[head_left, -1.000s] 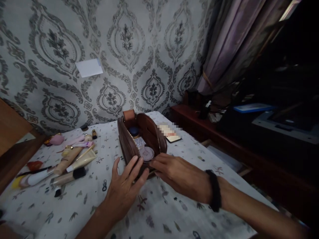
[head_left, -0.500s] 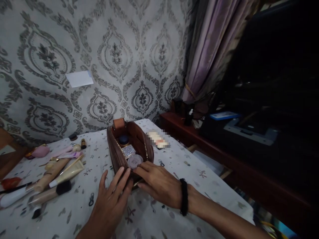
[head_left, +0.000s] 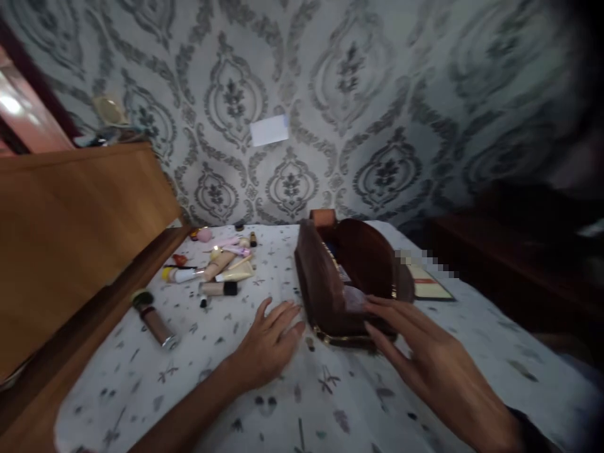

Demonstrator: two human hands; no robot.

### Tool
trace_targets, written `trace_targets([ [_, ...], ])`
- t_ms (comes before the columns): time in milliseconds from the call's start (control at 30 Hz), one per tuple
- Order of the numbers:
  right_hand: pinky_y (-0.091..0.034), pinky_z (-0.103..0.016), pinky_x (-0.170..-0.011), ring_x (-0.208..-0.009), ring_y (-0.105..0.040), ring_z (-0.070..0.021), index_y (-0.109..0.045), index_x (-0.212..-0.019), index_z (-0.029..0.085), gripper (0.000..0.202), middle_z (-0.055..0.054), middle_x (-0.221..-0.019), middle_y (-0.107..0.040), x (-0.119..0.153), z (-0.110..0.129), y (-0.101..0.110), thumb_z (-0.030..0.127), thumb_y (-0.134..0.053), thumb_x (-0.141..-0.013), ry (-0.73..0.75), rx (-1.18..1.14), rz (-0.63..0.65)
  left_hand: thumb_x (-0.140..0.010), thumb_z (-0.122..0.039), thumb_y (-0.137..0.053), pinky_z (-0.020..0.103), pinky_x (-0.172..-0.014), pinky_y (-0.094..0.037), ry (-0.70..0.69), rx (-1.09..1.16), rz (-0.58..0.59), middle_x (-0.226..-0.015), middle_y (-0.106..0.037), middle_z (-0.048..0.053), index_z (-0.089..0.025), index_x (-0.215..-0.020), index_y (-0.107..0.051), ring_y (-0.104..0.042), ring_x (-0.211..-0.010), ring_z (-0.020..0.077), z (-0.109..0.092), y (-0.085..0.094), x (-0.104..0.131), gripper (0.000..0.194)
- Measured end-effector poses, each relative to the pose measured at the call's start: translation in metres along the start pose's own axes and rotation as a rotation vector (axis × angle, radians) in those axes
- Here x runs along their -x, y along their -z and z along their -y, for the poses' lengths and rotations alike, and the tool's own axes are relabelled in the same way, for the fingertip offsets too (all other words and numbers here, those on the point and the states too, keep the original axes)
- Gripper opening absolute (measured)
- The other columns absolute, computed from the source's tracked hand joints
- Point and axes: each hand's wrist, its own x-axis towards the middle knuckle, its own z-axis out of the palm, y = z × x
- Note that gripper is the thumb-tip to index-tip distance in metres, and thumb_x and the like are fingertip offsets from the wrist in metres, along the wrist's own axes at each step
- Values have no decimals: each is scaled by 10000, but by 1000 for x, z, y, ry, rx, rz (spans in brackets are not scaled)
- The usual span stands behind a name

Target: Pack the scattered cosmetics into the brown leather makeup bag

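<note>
A brown leather pouch (head_left: 325, 289) stands open on the patterned white cloth (head_left: 283, 402). My left hand (head_left: 268, 343) lies flat on the cloth just left of the pouch, fingers spread, holding nothing. My right hand (head_left: 425, 358) reaches over the pouch's near right corner, fingertips at its rim, near a pale round compact (head_left: 353, 297) inside. Whether the fingers touch the compact I cannot tell; the frame is blurred.
Several makeup tubes and brushes (head_left: 221, 270) lie in a heap at the back left. A single brush (head_left: 153, 318) lies nearer the wooden panel (head_left: 70, 233) on the left. A flat card (head_left: 427, 286) lies right of the pouch. Dark furniture (head_left: 519, 264) stands at the right.
The view has swung left, so the pouch now sits right of centre and the wooden panel appears. My left hand has drawn off the pouch onto the cloth.
</note>
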Motion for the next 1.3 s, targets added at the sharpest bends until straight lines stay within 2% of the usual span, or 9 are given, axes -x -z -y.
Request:
trace_targets([
  [200,-547,-457,-865,-1018,-638,-273,-594,-1069,260,199,-100,-1161,-633,0,26,-7,251,-524,-883,127,-52,-152,-899,-156,-465,527,-1054,-360,232,-62,137,-1328,-555,148,-145,-1167,-569,-434,-1306,262,37,4,22,287],
  [367,-578,-386,-858,-1032,-652,-239,-583,-1138,248,288,-88,-1145,-670,6,53,-32,181,-525,-864,315,-146,-38,-882,-218,-543,577,-1026,-359,457,-218,186,-1343,-534,181,-124,-1231,-525,-446,-1286,312,76,1,37,363],
  [533,-591,-388,-841,-1048,-646,-236,-613,-1035,223,205,-115,-1132,-672,-1,79,-59,167,-480,-891,342,-227,74,-893,-312,-562,606,-981,-372,571,-275,271,-1332,-544,175,-148,-1261,-491,-460,-1262,327,105,4,57,409],
  [700,-577,-360,-816,-1017,-635,-215,-621,-933,199,220,-130,-1077,-664,-11,93,-80,111,-423,-895,301,-379,193,-915,-396,-524,505,-935,-392,583,-227,361,-1141,-621,96,-194,-1085,-575,-534,-1096,273,103,26,69,268],
  [800,-563,-346,-802,-987,-630,-205,-621,-910,194,208,-118,-1060,-661,-13,97,-95,113,-430,-896,259,-467,242,-926,-457,-483,437,-854,-407,610,-207,422,-1085,-622,76,-207,-986,-604,-535,-1031,262,99,41,71,285],
  [900,-545,-345,-826,-982,-624,-200,-628,-914,197,200,-103,-1062,-662,-14,100,-113,118,-447,-884,203,-552,278,-957,-430,-423,414,-841,-393,652,-181,426,-1029,-634,62,-213,-929,-611,-536,-1008,250,104,46,70,289],
  [1033,-526,-363,-850,-983,-629,-213,-643,-902,198,195,-101,-1035,-678,-10,100,-138,167,-451,-883,107,-664,288,-944,-297,-437,392,-876,-389,755,-219,386,-1122,-598,82,-204,-1089,-572,-509,-1072,252,124,35,62,219],
  [1133,-522,-349,-807,-931,-643,-214,-650,-876,194,193,-98,-1001,-688,-5,96,-149,196,-457,-871,-11,-737,324,-911,-257,-469,387,-873,-402,857,-264,395,-1141,-567,103,-193,-1226,-509,-501,-1089,267,140,21,51,323],
  [1300,-490,-306,-728,-821,-640,-193,-643,-851,187,205,-71,-886,-688,-1,89,-151,249,-451,-882,-164,-818,351,-907,-208,-430,407,-850,-415,953,-289,389,-1118,-556,153,-144,-1190,-546,-511,-1076,301,158,6,37,312],
])
